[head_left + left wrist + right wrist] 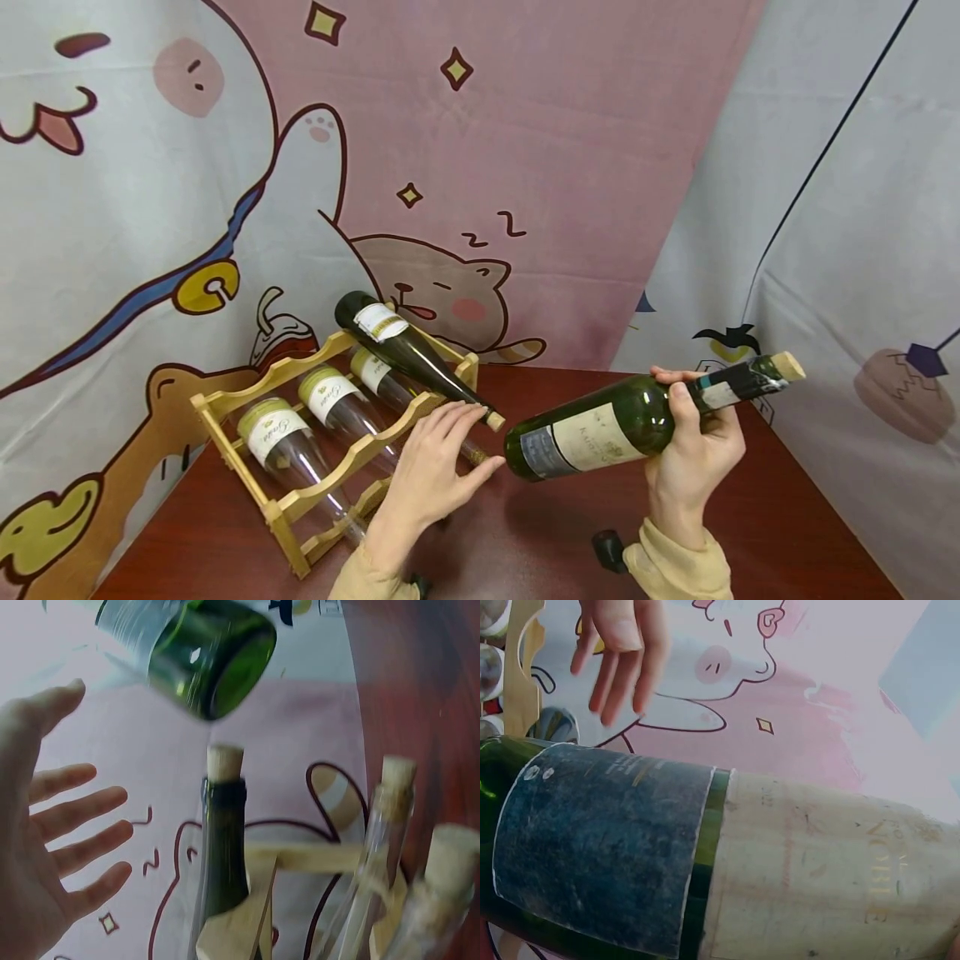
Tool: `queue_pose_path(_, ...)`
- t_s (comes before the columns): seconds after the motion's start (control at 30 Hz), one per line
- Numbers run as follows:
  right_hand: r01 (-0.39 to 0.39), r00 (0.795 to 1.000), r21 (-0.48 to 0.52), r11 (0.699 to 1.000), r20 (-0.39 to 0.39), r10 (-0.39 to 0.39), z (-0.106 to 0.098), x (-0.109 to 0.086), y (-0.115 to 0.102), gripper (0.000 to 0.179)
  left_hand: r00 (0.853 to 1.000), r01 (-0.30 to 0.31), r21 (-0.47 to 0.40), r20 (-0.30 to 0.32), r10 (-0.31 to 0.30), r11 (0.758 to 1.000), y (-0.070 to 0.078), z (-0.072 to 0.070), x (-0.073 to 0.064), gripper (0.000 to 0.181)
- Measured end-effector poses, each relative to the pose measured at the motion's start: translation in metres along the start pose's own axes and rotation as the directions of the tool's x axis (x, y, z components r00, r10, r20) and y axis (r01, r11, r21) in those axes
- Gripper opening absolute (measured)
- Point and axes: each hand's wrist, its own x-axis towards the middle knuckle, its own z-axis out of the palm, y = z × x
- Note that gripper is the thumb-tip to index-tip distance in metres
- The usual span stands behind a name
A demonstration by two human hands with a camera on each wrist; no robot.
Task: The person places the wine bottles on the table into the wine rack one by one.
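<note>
My right hand [693,454] grips a green wine bottle [645,417] by the neck. The bottle is tilted, its corked end up to the right and its base toward the rack; a dark blue label [600,847] and a cream one show on it. My left hand [45,825] has its fingers spread, apart from the bottles in the left wrist view. Nearest to it is the corked neck of a dark green bottle [408,354], lying across the top of a wooden wine rack [238,458]. Clear bottles with white-and-gold labels, such as one bottle [273,425], lie lower in the rack.
The rack stands on the left of a dark red table [750,508]. Behind the table hangs a cartoon-printed cloth [570,183]. A small black object [609,550] shows beside the right sleeve [682,562].
</note>
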Motion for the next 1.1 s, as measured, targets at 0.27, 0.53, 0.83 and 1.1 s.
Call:
queue_pose_path(0.27, -0.046, 0.999, 0.015, 0.999, 0.023, 0.045, 0.006, -0.009, 0.0, 0.011, 0.998, -0.043, -0.052, 0.048, 0.046, 0.998, 0.019, 0.008, 0.001, 0.079)
queue_pose_path(0.53, -0.097, 0.995, 0.04, 0.995, 0.038, 0.095, 0.011, -0.018, 0.002, 0.012, 0.997, -0.069, -0.088, 0.039, 0.072, 0.994, 0.029, 0.011, 0.001, 0.088)
queue_pose_path(0.83, -0.105, 0.994, 0.066, 0.992, 0.042, 0.102, 0.016, -0.026, 0.007, 0.012, 0.997, -0.071, -0.079, 0.018, 0.073, 0.994, 0.032, 0.012, 0.001, 0.093)
queue_pose_path(1.1, -0.141, 0.989, 0.082, 0.987, 0.051, 0.137, 0.021, -0.035, 0.008, 0.012, 1.0, -0.018, -0.037, 0.017, 0.018, 0.999, 0.036, 0.012, 0.001, 0.1)
